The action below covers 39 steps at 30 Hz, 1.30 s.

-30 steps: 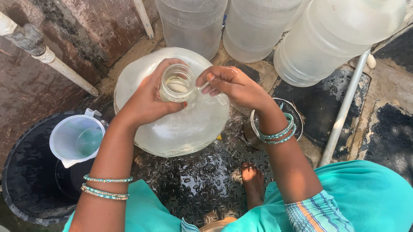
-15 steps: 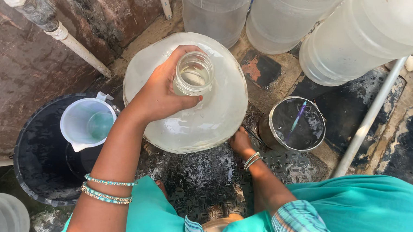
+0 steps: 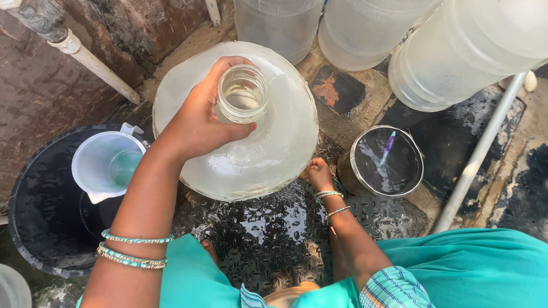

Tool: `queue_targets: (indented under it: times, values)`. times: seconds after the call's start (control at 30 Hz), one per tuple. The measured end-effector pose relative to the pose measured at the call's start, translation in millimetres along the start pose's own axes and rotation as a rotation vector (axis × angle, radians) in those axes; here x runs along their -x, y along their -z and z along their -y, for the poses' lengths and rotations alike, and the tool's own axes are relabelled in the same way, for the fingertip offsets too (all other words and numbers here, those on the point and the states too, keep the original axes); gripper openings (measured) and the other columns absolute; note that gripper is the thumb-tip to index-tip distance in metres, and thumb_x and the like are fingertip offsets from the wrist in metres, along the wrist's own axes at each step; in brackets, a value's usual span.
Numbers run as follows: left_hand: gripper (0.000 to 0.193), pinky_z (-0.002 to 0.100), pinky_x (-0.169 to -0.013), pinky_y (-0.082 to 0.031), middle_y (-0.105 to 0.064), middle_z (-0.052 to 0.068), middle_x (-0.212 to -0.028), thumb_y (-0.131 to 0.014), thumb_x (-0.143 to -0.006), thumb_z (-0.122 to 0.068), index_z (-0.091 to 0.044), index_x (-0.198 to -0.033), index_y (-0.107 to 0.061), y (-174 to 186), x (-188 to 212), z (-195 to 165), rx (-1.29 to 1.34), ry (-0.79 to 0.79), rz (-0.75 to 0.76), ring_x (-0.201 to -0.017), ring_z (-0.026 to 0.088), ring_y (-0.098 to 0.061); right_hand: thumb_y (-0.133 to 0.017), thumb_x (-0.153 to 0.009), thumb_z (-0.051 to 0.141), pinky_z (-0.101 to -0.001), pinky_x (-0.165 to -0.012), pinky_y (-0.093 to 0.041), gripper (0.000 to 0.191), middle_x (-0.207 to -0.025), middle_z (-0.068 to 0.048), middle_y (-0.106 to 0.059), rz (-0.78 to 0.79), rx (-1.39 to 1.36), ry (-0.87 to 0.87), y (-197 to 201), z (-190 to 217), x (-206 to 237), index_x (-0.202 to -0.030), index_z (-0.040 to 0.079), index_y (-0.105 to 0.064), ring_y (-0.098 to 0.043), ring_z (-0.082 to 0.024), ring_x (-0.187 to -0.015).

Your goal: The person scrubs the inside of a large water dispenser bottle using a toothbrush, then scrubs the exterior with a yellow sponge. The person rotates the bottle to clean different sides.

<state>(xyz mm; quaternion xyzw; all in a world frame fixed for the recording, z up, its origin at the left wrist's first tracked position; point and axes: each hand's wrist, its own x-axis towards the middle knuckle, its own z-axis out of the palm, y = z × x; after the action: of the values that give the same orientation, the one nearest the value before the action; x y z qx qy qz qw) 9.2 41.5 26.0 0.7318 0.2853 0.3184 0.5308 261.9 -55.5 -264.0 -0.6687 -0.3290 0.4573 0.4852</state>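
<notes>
Fingers of my left hand (image 3: 202, 123) wrap the jug (image 3: 235, 122) neck, while my right hand (image 3: 318, 173), up at that mouth a second ago, has dropped and curls against the jug's lower side, beside the steel pot (image 3: 385, 161), big bottles (image 3: 466, 41) beyond.

The wet metal floor plate (image 3: 271, 228) carries a large water jug (image 3: 268, 154), a steel pot (image 3: 385, 161) and a black tub (image 3: 39, 207).
</notes>
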Motion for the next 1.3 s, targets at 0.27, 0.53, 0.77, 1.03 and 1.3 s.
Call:
queue_targets:
  times: [0.27,0.53,0.77,1.03,1.3]
  values:
    - [0.079,0.03,-0.102,-0.05,-0.063,0.004,-0.128,-0.08,-0.07,-0.003,-0.013,-0.141,-0.049,-8.2,-6.8,4.3,-0.08,0.022,-0.023,-0.121,0.015,-0.06,-0.059,-0.103,0.048,-0.0297,-0.057,-0.054,0.044,-0.08,-0.003,-0.07,-0.041,-0.499,-0.453,50.7,67.8,-18.4,-0.104,0.006,-0.067,-0.062,-0.014,-0.061]
    - [0.081,0.033,-0.105,-0.046,-0.063,0.007,-0.129,-0.081,-0.067,-0.004,-0.014,-0.141,-0.048,-12.7,-13.3,11.5,-0.147,-0.031,-0.027,-0.122,0.019,-0.06,-0.073,-0.085,0.015,-0.0254,-0.062,-0.052,0.032,-0.088,-0.003,-0.075,0.147,0.179,-0.018,117.6,109.9,-28.5,-0.115,0.004,-0.071,-0.065,-0.01,-0.066]
    - [0.08,0.034,-0.106,-0.047,-0.066,0.008,-0.128,-0.08,-0.068,-0.005,-0.015,-0.141,-0.049,-20.4,-12.8,11.7,-0.097,-0.067,0.003,-0.122,0.02,-0.063,-0.077,-0.083,0.026,-0.0284,-0.061,-0.052,0.033,-0.088,-0.003,-0.076,0.053,0.052,-0.181,164.3,103.5,-9.6,-0.112,0.009,-0.075,-0.06,-0.012,-0.06]
    - [0.08,0.035,-0.103,-0.048,-0.068,0.009,-0.124,-0.079,-0.067,-0.008,-0.015,-0.14,-0.048,-26.5,-6.4,7.7,-0.169,-0.083,0.007,-0.118,0.023,-0.065,-0.069,-0.083,0.013,-0.0446,-0.081,-0.056,0.022,-0.094,-0.02,-0.074,-0.423,1.092,0.178,167.3,54.8,18.8,-0.1,0.017,-0.082,-0.072,-0.038,-0.087]
    - [0.08,0.035,-0.104,-0.047,-0.068,0.01,-0.124,-0.079,-0.066,-0.008,-0.014,-0.14,-0.048,-27.9,-6.6,5.9,-0.169,-0.075,-0.007,-0.119,0.024,-0.065,-0.06,-0.1,0.004,-0.0322,-0.083,-0.058,0.029,-0.112,-0.009,-0.076,-0.443,0.328,0.448,165.5,101.3,-2.5,-0.124,0.01,-0.073,-0.073,-0.017,-0.095]
